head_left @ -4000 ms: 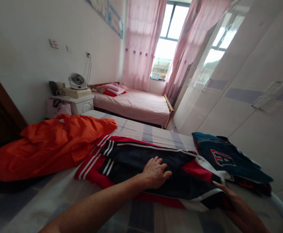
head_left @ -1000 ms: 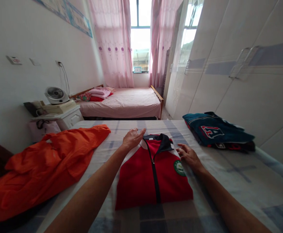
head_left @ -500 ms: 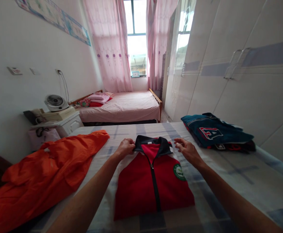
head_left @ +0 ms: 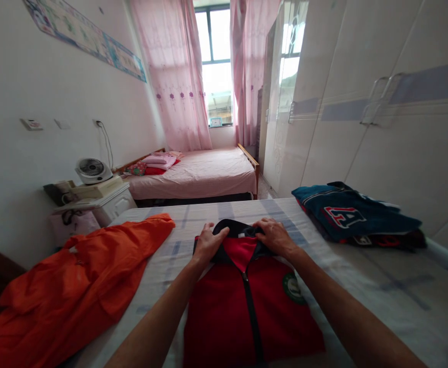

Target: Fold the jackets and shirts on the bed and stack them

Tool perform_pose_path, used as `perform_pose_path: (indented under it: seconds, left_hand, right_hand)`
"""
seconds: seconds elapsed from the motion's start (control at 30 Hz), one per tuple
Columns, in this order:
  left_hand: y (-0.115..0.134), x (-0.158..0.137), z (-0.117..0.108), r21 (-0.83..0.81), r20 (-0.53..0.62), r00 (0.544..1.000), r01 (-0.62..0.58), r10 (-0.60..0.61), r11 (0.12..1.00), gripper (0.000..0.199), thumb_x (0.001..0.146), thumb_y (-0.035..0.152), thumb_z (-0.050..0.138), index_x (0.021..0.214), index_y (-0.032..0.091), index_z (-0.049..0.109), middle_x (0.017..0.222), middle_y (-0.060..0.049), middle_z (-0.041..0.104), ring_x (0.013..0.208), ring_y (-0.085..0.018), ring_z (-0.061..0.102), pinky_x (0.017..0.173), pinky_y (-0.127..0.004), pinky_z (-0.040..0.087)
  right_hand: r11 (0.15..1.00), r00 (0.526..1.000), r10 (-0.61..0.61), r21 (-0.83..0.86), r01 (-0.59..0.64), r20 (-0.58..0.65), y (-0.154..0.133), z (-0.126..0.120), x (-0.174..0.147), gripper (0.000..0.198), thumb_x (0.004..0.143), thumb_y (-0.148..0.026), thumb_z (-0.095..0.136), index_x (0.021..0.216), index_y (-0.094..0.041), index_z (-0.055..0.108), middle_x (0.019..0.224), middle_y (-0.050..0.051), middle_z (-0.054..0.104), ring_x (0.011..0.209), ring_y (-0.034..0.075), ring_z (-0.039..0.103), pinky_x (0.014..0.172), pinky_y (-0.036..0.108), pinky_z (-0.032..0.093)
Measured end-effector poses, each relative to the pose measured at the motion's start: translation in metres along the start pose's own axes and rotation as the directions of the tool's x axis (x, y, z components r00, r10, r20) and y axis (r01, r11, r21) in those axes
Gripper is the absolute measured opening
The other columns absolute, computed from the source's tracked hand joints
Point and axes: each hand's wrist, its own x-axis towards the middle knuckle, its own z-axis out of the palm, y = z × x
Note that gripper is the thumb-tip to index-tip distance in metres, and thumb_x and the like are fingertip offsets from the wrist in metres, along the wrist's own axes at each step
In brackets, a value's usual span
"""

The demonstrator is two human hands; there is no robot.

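A red jacket (head_left: 220, 317) lies front up in the middle of the near bed (head_left: 370, 289), its hem running out of view at the bottom and its dark collar (head_left: 240, 227) toward the bed's far edge. A dark zip (head_left: 252, 314) runs down its front, closed to just below the collar; a round green badge (head_left: 293, 288) sits at the right of the chest.

The person's left hand (head_left: 207, 243) is at the collar's left side, thumb and fingers apart with cloth between; whether they grip it, I cannot tell. The right hand (head_left: 275, 236) has its fingers bent and pinched on the collar's right side.

Along the bed's left edge sprawls an orange garment (head_left: 82, 286). Toward the far right corner is a clothes pile (head_left: 387, 240), topped by a teal top (head_left: 331, 212) bearing a letter A.

Past the far left corner, a fan (head_left: 92, 169) stands on a box (head_left: 89, 189) atop a nightstand (head_left: 117, 203). Beyond the far edge is a pink-sheeted second bed (head_left: 208, 171), then pink curtains (head_left: 174, 61) parted at a window (head_left: 218, 43).
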Motion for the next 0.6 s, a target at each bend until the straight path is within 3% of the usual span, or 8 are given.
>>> perform_pose_path:
  seconds: [0.1, 0.2, 0.37, 0.6]
  left_hand:
    - [0.002, 0.001, -0.003, 0.045, 0.025, 1.0, -0.013, 0.012, 0.999, 0.021, 0.068, 0.035, 0.069, 0.072, 0.015, 0.067, 0.062, -0.001, 0.061, 0.066, -0.018, 0.058, 0.059, -0.025, 0.037]
    - [0.001, 0.002, -0.007, 0.021, 0.042, 0.999, -0.01, 0.009, 1.0, 0.033, 0.072, 0.044, 0.063, 0.053, 0.016, 0.061, 0.046, 0.003, 0.047, 0.053, -0.014, 0.049, 0.049, -0.023, 0.029]
    - [-0.001, 0.0, -0.011, -0.118, 0.062, 0.998, 0.005, 0.003, 0.993, 0.044, 0.068, 0.057, 0.061, 0.059, 0.014, 0.063, 0.047, 0.004, 0.048, 0.048, -0.011, 0.045, 0.044, -0.022, 0.026]
    - [-0.003, 0.002, -0.02, -0.315, 0.092, 0.993, 0.1, -0.074, 0.944, 0.041, 0.067, 0.056, 0.064, 0.071, 0.015, 0.062, 0.059, 0.0, 0.061, 0.053, -0.013, 0.055, 0.049, -0.023, 0.043]
  right_hand:
    - [0.996, 0.998, 0.057, -0.066, -0.059, -0.03, 0.001, 0.004, 0.0, 0.032, 0.079, -0.02, 0.052, 0.109, -0.019, 0.064, 0.114, 0.01, 0.061, 0.108, 0.023, 0.051, 0.09, 0.034, 0.035]
    - [0.99, 0.993, 0.1, -0.098, -0.106, -0.06, 0.004, 0.009, 0.0, 0.036, 0.079, -0.02, 0.05, 0.113, -0.018, 0.061, 0.116, 0.011, 0.059, 0.109, 0.024, 0.05, 0.089, 0.034, 0.035]
    - [0.983, 0.982, 0.166, -0.064, -0.172, -0.092, 0.009, 0.016, -0.003, 0.024, 0.075, -0.016, 0.049, 0.093, -0.017, 0.066, 0.1, 0.012, 0.063, 0.099, 0.025, 0.055, 0.083, 0.034, 0.036]
    - [0.955, 0.963, 0.234, 0.217, -0.201, -0.135, 0.026, 0.006, 0.002, 0.018, 0.074, -0.02, 0.046, 0.08, -0.02, 0.063, 0.084, 0.003, 0.065, 0.08, 0.016, 0.058, 0.073, 0.025, 0.041]
